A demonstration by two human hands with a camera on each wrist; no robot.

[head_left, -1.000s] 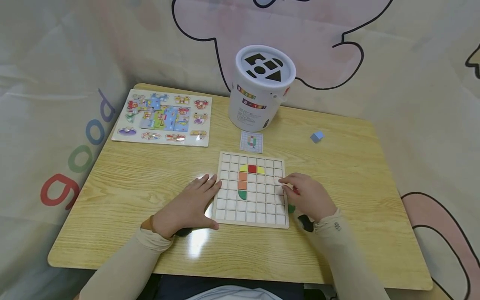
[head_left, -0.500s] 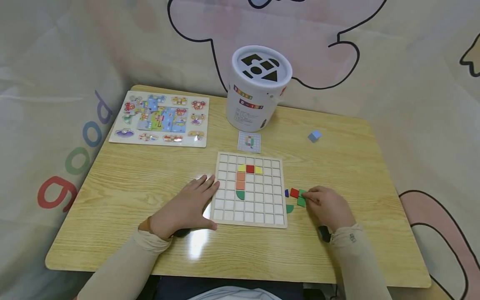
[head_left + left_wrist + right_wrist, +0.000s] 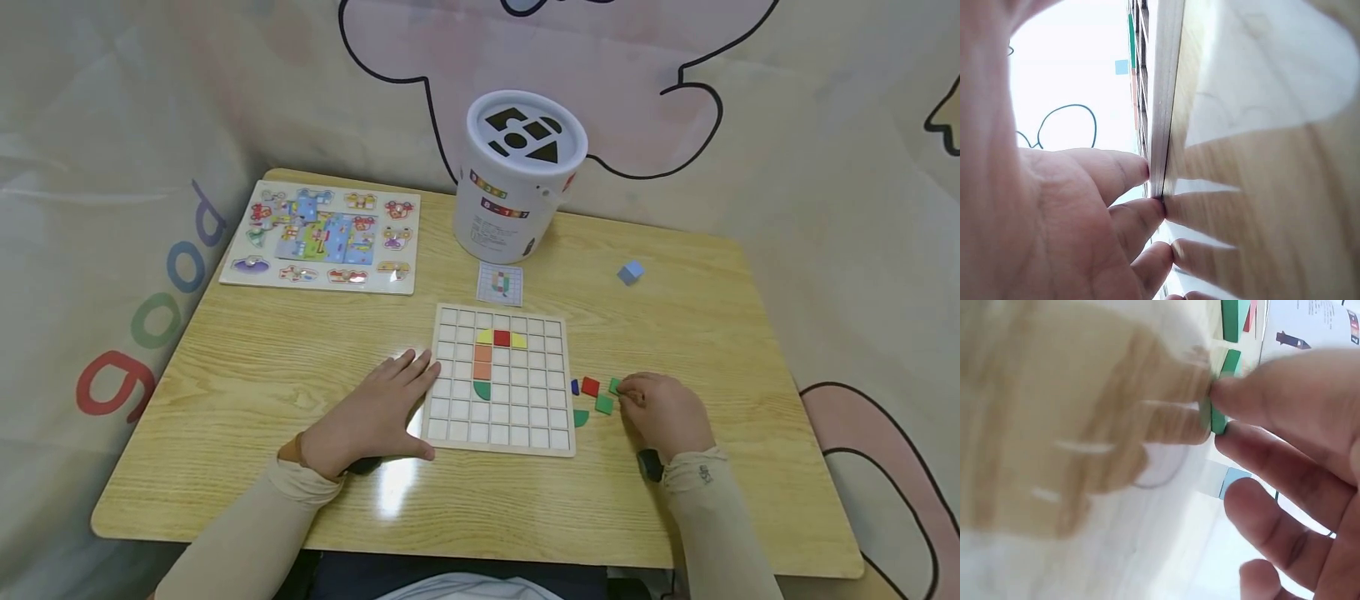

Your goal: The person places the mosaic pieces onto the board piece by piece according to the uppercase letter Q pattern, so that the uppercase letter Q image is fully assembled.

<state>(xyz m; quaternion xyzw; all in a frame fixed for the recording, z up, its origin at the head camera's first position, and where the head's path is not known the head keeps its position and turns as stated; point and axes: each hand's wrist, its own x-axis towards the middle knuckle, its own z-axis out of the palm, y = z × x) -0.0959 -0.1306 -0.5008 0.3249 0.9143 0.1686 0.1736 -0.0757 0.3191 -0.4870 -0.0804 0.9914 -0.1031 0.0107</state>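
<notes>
A: What took up most of the space?

B: The tabletop [image 3: 675, 333], with a picture puzzle board [image 3: 382, 285] at its far left, a lidded white bucket [image 3: 491, 233] beside that, and the wooden grid board [image 3: 442, 433] nearer the person

A: And the hands?

B: The left hand [image 3: 375, 412] had its fingers spread, tips touching the grid board's left edge; the right hand [image 3: 663, 412] was right of that board. A small pattern card [image 3: 500, 285] lay between board and bucket

A: What was in the right hand's grip?

B: A green tile [image 3: 614, 386], pinched by thumb and finger, just beyond another green square tile [image 3: 604, 404]. I judged the step to be picking it up; the next move seemed to call for a steady pinch and a lift clear of that neighbour

A: Which way did it point?

B: Slightly askew to the grid board, apparently flat; fingers covered part, so I couldn't tell its long axis
</notes>
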